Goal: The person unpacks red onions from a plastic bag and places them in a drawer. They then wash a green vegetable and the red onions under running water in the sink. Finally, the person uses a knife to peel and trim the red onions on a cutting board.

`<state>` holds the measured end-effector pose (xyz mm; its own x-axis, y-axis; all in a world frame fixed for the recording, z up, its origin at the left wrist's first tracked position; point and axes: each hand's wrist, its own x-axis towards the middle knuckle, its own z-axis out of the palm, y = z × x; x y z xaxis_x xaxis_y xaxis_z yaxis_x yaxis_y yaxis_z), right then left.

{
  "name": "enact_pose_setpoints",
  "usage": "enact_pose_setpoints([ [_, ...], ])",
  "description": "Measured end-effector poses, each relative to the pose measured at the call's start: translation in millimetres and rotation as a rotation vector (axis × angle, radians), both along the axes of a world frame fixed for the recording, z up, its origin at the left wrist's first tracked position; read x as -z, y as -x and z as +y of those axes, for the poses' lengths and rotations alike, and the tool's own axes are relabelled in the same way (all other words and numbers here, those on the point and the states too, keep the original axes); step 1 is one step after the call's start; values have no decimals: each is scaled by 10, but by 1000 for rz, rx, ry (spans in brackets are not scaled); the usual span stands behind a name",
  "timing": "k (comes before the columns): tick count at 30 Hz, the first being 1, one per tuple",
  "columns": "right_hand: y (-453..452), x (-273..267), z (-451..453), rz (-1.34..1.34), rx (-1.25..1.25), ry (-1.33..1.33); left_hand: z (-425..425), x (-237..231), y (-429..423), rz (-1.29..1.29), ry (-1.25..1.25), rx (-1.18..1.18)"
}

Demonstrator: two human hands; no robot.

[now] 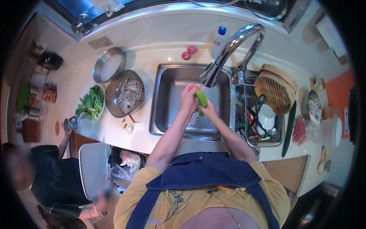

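Over the steel sink [163,97], my left hand [189,98] has its fingers around the upper end of a long green vegetable [202,98], possibly a pepper. My right hand [209,110] grips the same vegetable lower down. Both hands look wet, and they are just below the spray head of the chrome faucet [211,75]. Part of the vegetable is hidden behind my fingers. Beneath the hands lies the sink's drain, partly covered from view.
Left of the sink stand a bowl of raw shrimp [130,96], leafy greens [93,103] and a metal bowl [98,67]. Right are kitchen scissors [259,107], a bamboo steamer [273,93] and a knife [288,131]. At lower left, a person [57,171] stands beside an open bin [95,169].
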<state>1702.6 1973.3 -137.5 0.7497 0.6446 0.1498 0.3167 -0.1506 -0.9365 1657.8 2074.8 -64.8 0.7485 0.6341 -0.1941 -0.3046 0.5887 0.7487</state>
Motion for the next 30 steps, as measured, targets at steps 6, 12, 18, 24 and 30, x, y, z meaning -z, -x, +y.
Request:
enact_pose_setpoints([
  [6, -154, -158, 118, -170, -91, 210, 154, 6, 568, 229, -101, 236],
  [12, -128, -240, 411, -688, -143, 292, 497, 106, 584, 643, -888, 731],
  [18, 219, -235, 472, -159, 519, 149, 344, 554, 370, 444, -257, 508],
  [24, 457, 376, 581, 601, 796, -94, 22, 957, 580, 306, -994, 314],
  [30, -356, 532, 405, 1405, 546, -542, 178, 341, 1253, 476, -1308, 605],
])
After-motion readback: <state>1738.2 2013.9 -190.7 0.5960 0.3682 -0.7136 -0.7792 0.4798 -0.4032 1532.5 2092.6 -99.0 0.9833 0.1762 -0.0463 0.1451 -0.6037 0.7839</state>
